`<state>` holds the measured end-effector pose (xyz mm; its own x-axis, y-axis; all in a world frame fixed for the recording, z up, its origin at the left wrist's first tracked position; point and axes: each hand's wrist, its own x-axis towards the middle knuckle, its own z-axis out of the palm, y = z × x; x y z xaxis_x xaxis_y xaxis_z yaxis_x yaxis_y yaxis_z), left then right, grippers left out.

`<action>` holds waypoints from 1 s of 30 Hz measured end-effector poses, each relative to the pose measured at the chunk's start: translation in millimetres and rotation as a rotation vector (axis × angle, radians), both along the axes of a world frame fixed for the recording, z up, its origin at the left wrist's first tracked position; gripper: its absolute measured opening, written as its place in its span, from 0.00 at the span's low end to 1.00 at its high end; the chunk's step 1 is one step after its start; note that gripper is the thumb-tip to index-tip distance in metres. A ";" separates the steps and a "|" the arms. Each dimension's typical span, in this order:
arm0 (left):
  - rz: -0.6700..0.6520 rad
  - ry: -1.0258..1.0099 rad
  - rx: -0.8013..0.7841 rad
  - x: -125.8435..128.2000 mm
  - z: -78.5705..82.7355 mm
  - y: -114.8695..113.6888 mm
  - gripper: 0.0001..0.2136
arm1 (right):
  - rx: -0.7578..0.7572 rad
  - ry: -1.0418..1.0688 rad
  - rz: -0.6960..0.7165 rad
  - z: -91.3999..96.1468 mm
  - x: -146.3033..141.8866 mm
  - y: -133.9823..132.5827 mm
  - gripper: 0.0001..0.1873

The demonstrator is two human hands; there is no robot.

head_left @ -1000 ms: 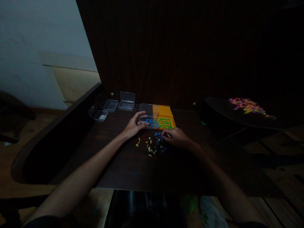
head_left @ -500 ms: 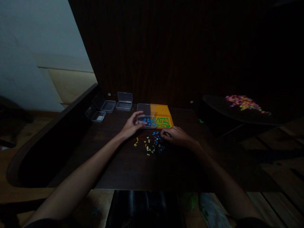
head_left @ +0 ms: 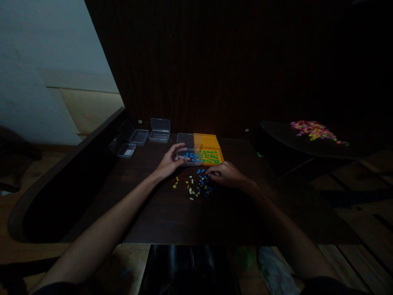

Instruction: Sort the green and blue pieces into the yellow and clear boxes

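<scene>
My left hand [head_left: 169,162] grips the left side of a clear plastic box [head_left: 201,157], thumb at the front and fingers over the edge. The box's lid stands open at the back, and small blue toy bricks [head_left: 192,156] lie inside. Touching it on the right is an open orange box [head_left: 222,156] with many small green bricks [head_left: 210,156]. My right hand [head_left: 226,174] is low over the table in front of the orange box, fingertips pinched together beside loose blue bricks [head_left: 202,182]. Whatever is between those fingertips is too small to make out.
Loose yellow bricks [head_left: 176,182] and cream bricks [head_left: 191,191] lie scattered on the dark wooden table [head_left: 153,221]. Several open clear boxes [head_left: 159,136] stand at the back left. A pile of pink and yellow pieces [head_left: 316,130] lies on a dark surface at the right.
My right hand has shifted slightly left, closer to the loose blue bricks. The left hand keeps its hold on the clear box. The view has moved a little.
</scene>
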<state>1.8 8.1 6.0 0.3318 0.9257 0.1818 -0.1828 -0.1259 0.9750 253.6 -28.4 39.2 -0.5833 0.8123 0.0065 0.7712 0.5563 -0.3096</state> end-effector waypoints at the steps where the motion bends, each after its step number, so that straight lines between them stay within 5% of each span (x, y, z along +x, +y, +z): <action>1: 0.000 0.004 0.005 0.0 0.0 0.1 0.29 | 0.007 0.001 -0.006 -0.6 -0.4 -0.1 0.16; 20: 0.017 0.005 -0.028 0.5 4.5 -2.3 0.29 | 0.050 -0.201 -0.121 -3.1 -3.7 -1.1 0.23; 30: 0.022 -0.004 -0.030 0.5 5.7 -3.8 0.29 | 0.028 -0.111 -0.111 -2.4 1.5 3.7 0.15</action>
<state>2.3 4.2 11.7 0.3104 0.9379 0.1551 -0.1845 -0.1007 0.9777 255.1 -24.8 36.8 -0.4887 0.8719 -0.0290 0.8568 0.4734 -0.2045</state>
